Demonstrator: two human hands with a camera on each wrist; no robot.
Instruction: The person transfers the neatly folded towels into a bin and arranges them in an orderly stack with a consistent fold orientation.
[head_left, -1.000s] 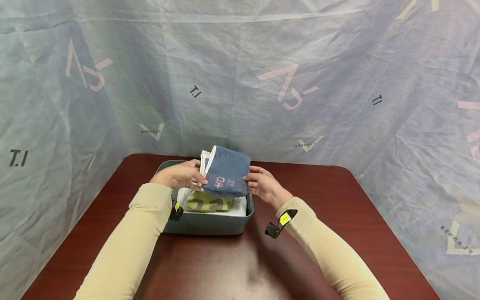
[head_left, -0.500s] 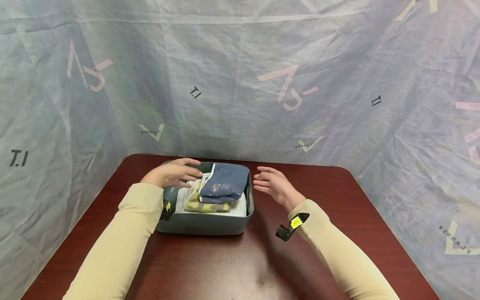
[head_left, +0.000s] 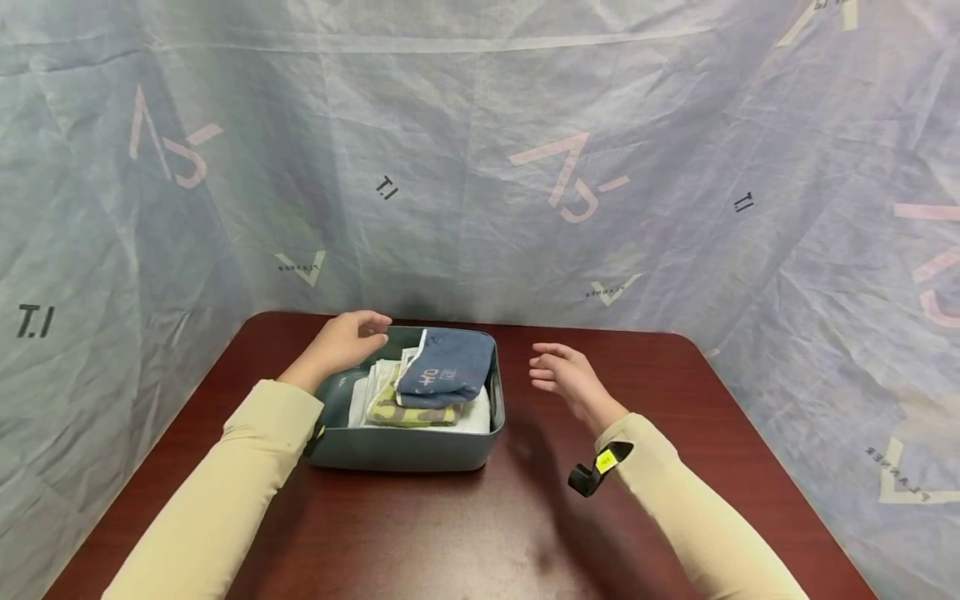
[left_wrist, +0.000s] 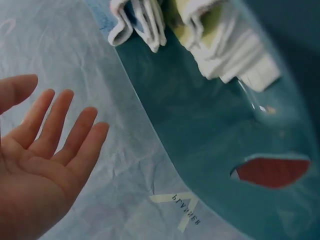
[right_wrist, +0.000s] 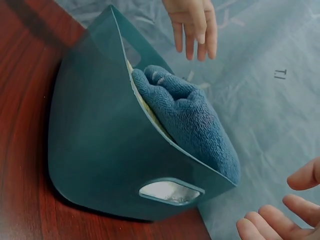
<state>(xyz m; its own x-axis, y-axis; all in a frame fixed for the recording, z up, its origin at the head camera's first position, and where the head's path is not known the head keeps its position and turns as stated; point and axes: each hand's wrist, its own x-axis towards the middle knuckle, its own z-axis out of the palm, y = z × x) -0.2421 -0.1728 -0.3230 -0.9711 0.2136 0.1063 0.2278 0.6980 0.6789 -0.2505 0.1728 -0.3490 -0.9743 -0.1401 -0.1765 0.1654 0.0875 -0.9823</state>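
A folded blue towel [head_left: 450, 362] with a white edge and pink lettering lies on top of a stack in a grey-green storage bin [head_left: 397, 450]. Under it are a yellow-and-brown patterned towel [head_left: 412, 415] and white towels [head_left: 480, 414]. My left hand [head_left: 347, 340] hovers over the bin's back left, fingers relaxed and holding nothing; the left wrist view shows its palm and spread fingers. Off the bin's right side, my right hand [head_left: 570, 379] hangs in the air with loose fingers and nothing in it. In the right wrist view, the blue towel [right_wrist: 195, 120] bulges above the rim.
The bin stands on a dark red wooden table [head_left: 420, 533], with a handle hole [right_wrist: 170, 191] in its end wall. A grey printed cloth [head_left: 465, 167] hangs behind the table and along both sides. The bin's left end shows bare floor [left_wrist: 200, 125].
Both hands held the blue towel above the bin; it was let go onto the stack. Since then the hands have moved apart, left hand to the left and right hand to the right.
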